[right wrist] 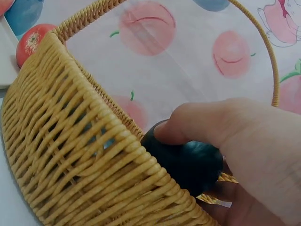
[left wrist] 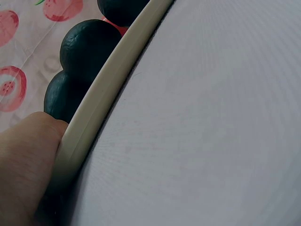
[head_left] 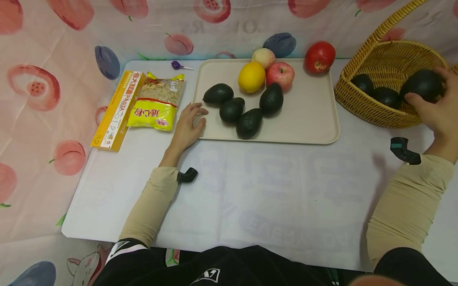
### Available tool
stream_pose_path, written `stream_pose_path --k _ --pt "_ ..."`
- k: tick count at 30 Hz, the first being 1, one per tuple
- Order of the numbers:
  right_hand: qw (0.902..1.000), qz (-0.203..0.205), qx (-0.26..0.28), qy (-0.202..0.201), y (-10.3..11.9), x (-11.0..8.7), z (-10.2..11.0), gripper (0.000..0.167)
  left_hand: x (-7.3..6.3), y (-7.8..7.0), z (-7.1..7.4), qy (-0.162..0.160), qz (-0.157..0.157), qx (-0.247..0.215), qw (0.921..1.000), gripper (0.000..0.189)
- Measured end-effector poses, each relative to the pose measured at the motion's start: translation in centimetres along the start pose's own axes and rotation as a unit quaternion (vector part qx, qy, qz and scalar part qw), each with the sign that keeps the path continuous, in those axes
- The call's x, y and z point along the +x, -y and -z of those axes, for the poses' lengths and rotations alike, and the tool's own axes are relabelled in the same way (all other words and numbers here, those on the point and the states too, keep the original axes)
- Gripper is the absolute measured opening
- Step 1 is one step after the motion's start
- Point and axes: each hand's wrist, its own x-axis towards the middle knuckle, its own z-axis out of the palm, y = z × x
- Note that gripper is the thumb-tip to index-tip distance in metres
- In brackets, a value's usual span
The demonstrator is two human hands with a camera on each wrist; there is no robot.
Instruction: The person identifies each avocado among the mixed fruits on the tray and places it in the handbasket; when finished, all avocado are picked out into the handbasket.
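Lower edge of frame: beige sleeves (head_left: pixel 146 208), then bare desk (head_left: pixel 272 190). Left hand (head_left: pixel 186 125), left of centre, rests on the left edge of the tray (head_left: pixel 300 115), fingers loosely bent and apart from the thumb, no fruit in them. Right hand (head_left: pixel 443 109), far right, has thumb and fingers clamped on an avocado (head_left: pixel 422 85) at the right side of the wicker basket (head_left: pixel 375 115). Two more avocados (head_left: pixel 387 97) lie inside, left of the held one. Four other avocados (head_left: pixel 249 124) sit in a cluster on the tray's left half. Looks partway through, probably: two in the basket, one in hand, four on the tray; direction of transfer can't be told from this. Behind the cluster: yellow fruit (head_left: pixel 252 77), pinkish apple (head_left: pixel 280 76), pale peach-like fruit (head_left: pixel 263 58); red round fruit (head_left: pixel 319 58) at the tray's upper right corner, kind unsure. Yellow box (head_left: pixel 116 111), pasta bag (head_left: pixel 157 101) and purple lollipop (head_left: pixel 180 66) stand off to the upper left. Printed cloth (head_left: pixel 143 31) behind. Right fingers mostly hidden by the avocado; can't tell if it touches the basket. Basket handle cut off at top; left fingertips unseen in left wrist view.
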Motion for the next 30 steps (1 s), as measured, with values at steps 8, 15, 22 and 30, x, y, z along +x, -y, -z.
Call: stream_pose_path --k 8,15,22,30 --pt "0.9985 0.022 -0.046 0.018 -6.2 6.1 -0.3 0.076 0.0 0.1 0.0 0.002 0.002 -0.001 1.0000 0.021" --pt "0.9943 0.045 -0.090 0.036 -5.9 5.7 0.0 0.076 0.0 0.0 0.0 0.002 0.005 0.000 1.0000 0.021" --pt "0.9869 0.015 -0.146 0.068 -0.2 -0.2 0.7 0.071 -0.1 0.0 0.0 0.002 0.004 -0.003 1.0000 0.021" --pt "0.9810 0.039 -0.169 0.087 -0.1 -0.1 0.2 0.064 -0.1 0.0 0.0 0.003 0.004 -0.006 1.0000 0.022"
